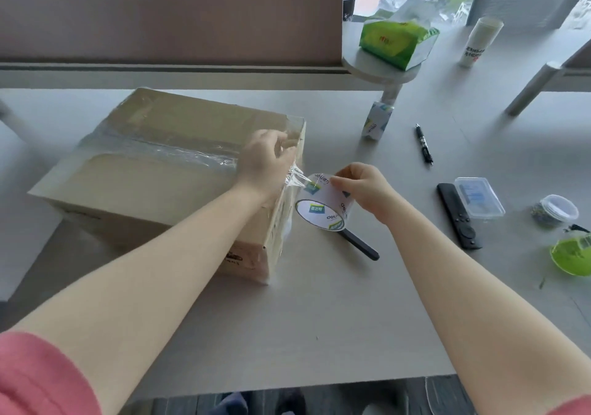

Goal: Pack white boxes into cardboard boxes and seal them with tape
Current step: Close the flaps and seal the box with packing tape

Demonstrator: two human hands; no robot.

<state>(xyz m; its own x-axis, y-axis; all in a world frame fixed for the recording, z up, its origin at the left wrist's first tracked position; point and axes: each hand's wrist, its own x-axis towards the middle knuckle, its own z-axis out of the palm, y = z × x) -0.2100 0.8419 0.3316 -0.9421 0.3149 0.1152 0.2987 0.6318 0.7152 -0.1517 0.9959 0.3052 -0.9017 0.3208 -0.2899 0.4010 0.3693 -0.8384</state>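
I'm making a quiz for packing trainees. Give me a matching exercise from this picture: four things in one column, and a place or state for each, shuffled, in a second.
Things:
1. cardboard box
2. tape roll
3. pen
4. tissue pack

Places or states:
A. on the raised round shelf at the back
B. held by the right hand
C. closed, clear tape along its top seam, left hand pressing at its edge
D. lying loose on the table, right of the box

Pairs: 1-C, 2-B, 3-D, 4-A
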